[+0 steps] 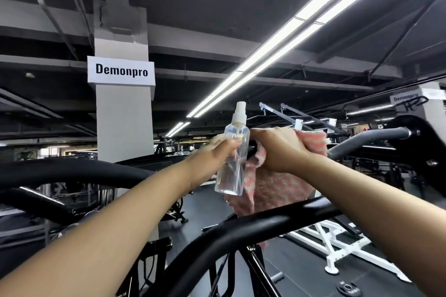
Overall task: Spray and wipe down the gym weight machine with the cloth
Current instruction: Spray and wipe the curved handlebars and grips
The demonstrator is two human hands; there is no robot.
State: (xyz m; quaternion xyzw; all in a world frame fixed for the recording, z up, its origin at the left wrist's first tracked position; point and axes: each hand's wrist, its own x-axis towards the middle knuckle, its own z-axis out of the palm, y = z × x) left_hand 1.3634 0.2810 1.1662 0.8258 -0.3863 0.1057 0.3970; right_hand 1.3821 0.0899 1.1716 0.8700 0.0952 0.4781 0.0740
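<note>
My left hand (218, 153) grips a clear plastic spray bottle (233, 166) with a white nozzle, held upright at centre frame. My right hand (281, 149) grips a pink and white cloth (277, 188) wrapped over a black bar of the weight machine (369, 144), just right of the bottle. The cloth's lower part hangs loose below the hand. A thick black curved machine bar (241, 231) crosses the foreground under both forearms. The bar under the cloth is hidden by my hand.
A grey pillar (124, 113) with a "Demonpro" sign stands behind on the left. Another black padded bar (72, 171) curves at left. A white bench frame (337, 243) sits on the dark floor at lower right, with a weight plate (347, 288) near the bottom edge.
</note>
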